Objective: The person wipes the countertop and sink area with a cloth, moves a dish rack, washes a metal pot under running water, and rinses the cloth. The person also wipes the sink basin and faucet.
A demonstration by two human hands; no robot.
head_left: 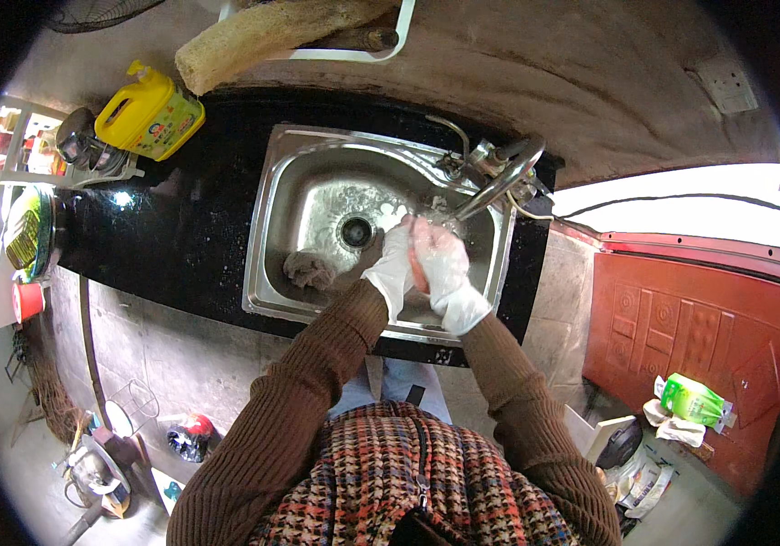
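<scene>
My left hand (393, 266) and my right hand (445, 271), both in thin whitish gloves, are pressed together over the right half of a steel sink (260, 218). They are just below the spout of a chrome tap (510, 176). A pinkish-red strip (418, 259) shows between them; whether it is a held thing or skin, I cannot tell. The fingers look closed and are partly blurred. A crumpled brown-grey cloth or scrubber (309, 270) lies in the sink's near left corner, apart from my hands. Left of my fingers is the round drain (356, 232).
Around the sink runs a black countertop (190, 227). A yellow pump jug (150, 112) stands at its far left, near a dark pot (90, 141). A long loofah (262, 41) lies above by the wall. To the right stands a red door panel (681, 318) with a green package (692, 400).
</scene>
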